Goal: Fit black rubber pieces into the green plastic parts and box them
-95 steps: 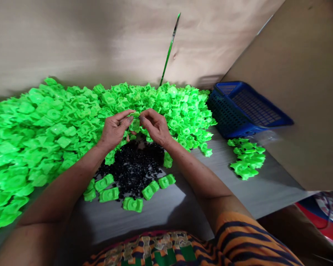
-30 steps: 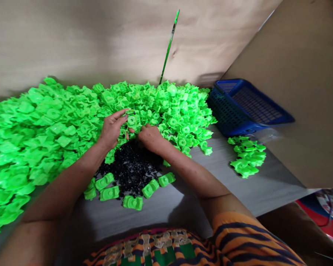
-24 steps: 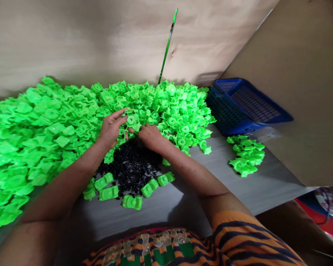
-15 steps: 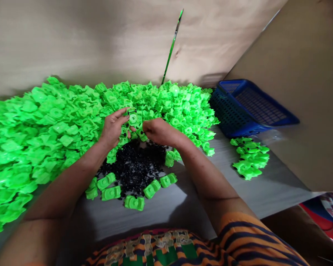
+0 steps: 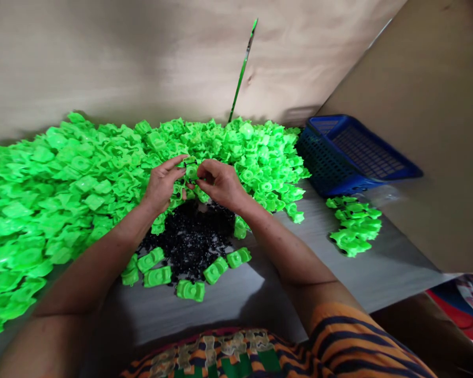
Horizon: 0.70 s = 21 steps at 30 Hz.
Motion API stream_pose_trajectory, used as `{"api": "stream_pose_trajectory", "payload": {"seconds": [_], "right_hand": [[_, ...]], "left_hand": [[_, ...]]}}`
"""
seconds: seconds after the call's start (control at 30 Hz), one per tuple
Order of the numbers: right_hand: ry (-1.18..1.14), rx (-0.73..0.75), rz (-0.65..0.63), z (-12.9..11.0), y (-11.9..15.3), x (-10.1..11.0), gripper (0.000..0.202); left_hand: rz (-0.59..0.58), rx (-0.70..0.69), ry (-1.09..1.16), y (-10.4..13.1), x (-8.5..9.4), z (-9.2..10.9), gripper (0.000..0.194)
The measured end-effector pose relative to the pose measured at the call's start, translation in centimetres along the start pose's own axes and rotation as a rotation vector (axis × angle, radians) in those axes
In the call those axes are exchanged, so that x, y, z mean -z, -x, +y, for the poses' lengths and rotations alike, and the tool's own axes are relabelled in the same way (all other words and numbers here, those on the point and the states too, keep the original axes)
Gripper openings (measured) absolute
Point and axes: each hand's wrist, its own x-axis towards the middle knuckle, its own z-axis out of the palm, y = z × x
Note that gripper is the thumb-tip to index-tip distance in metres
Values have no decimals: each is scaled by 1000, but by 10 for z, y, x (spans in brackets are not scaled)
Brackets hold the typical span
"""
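The green car body (image 5: 190, 170) points its long axis away from the wearer, clamped between the left hand's (image 5: 161, 185) thumb and fingers. The right hand's (image 5: 224, 184) fingertips pinch together at its near end, their contents unclear. Black parts (image 5: 191, 239) lie below both hands on the tabletop (image 5: 236, 294).

Blue basket (image 5: 327, 163) — beside the wooden wall (image 5: 429, 121)

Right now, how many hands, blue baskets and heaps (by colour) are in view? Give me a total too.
Hands (left hand, right hand): 2
Blue basket: 1
Black heap: 1
Green heaps (large heap, small heap): 2
Total: 6
Individual heaped pieces overlap too much to count.
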Motion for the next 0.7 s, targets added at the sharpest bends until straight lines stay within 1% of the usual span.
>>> {"api": "stream_pose_trajectory", "payload": {"seconds": [0.17,0.3,0.5,0.6,0.7], "right_hand": [[101,35,13,0,1,-4,16],[142,42,19,0,2,-6,14],[63,24,51,2,2,-7,13],[49,-2,62,2,1,-7,13],[50,17,76,2,2,-7,15]], "left_hand": [[-3,7,19,2,-2,2,41],[-28,-7,44,3,-3,3,43],[-59,9,91,2,1,4,54],[-94,11,98,2,1,5,54],[-89,29,108,3,0,6,55]]}}
